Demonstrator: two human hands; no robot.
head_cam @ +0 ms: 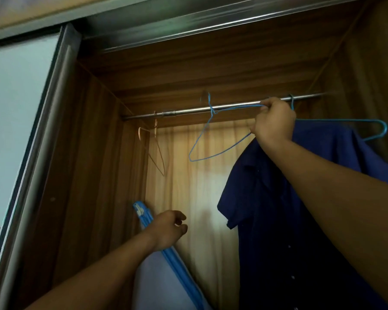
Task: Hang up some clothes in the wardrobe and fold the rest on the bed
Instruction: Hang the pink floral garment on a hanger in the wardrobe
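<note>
The right hand's [272, 121] grip pinches an empty hanger [212, 111] hooked on the wardrobe rod [188, 113], likely to take it for another garment, beside the blue shirt [278, 209] already hung; the left hand [168, 229] hovers below, loose and empty.

My right hand [272, 121], directly under the rail [188, 111]: bare; its back, knuckle line and wrist show. My right forearm [334, 182], below and right of the rail: bare along its whole visible length, widening steadily to the picture edge. My left hand [168, 229], well below the rail: bare; its back, thumb and fingertips show. My left forearm [103, 267], lower still: bare throughout, slimmer in view than the right. Nails and fine surface detail: too dim to tell.
</note>
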